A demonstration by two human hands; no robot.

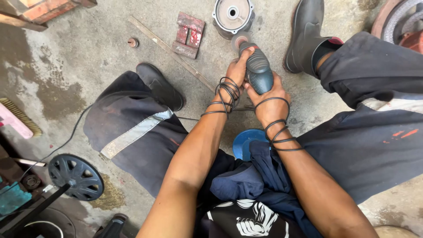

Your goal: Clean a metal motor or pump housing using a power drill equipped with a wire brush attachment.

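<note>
Nearest the camera lies a dark blue garment with a white print [253, 218], bunched in the lap of the seated person, and just beyond it a round blue disc [242, 142] shows on the concrete floor [88, 57] between the legs; both forearms reach forward over it, and loops of thin black cord [227, 94] are wound around both wrists; the left hand [235, 72] is closed around the far left side of a dark blue-grey handheld power grinder [257, 70], thumb laid along its body, while the right hand [271, 105] is clamped on the near end of the same tool; the grinder points away from the person, its round head at the far end touching or just beside a round grey metal housing with a central hole [232, 15] that rests on the floor at the far side; left of that housing lies a red-painted metal block [188, 34], with a long flat metal bar [172, 53] running diagonally beside it and a small rusty round piece [132, 42] further left; a black shoe [161, 86] rests near left and a black boot [306, 35] far right; a black ribbed wheel [76, 176] lies at the near left.
</note>
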